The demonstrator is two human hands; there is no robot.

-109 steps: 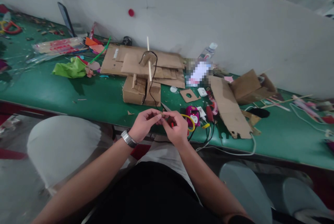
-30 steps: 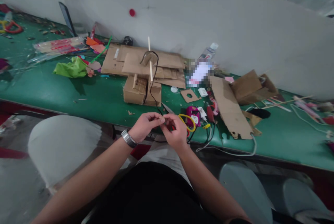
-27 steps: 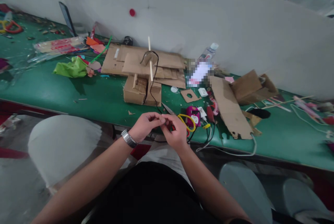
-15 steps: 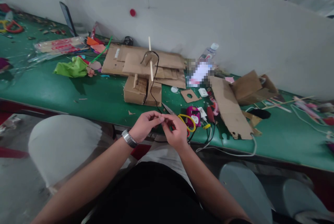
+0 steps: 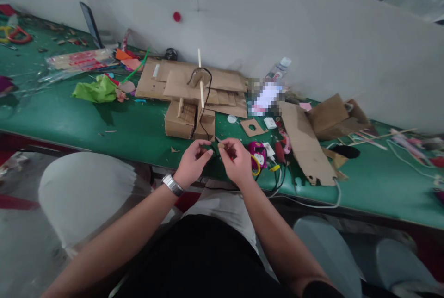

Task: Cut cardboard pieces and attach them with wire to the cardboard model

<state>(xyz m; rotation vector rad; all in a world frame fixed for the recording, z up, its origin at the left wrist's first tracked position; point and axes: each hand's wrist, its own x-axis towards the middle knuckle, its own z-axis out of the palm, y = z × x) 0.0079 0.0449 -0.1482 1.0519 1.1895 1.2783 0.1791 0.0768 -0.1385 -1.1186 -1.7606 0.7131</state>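
My left hand (image 5: 194, 164), with a metal watch on its wrist, is closed in a pinch near the table's front edge, below the cardboard box (image 5: 179, 120). The black cord (image 5: 207, 90) hangs from a cardboard disc (image 5: 200, 77) on a wooden stick (image 5: 201, 95) and runs down towards its fingertips. Close by on the right, my right hand (image 5: 236, 161) is also pinched, with a small brownish piece showing at its fingertips. The two hands are slightly apart. Yellow-handled scissors (image 5: 255, 164) lie partly hidden behind my right hand.
Right of the hands are a purple item (image 5: 258, 152) and a long cardboard sheet (image 5: 305, 143). Flat cardboard (image 5: 149, 80), a bottle (image 5: 279, 69) and a blurred lit screen (image 5: 265, 99) lie towards the wall. Green cloth (image 5: 95, 90) lies left on the green table (image 5: 138, 138).
My hands have moved apart from touching fingertips and slightly up towards the box. My right hand now covers more of the scissors.
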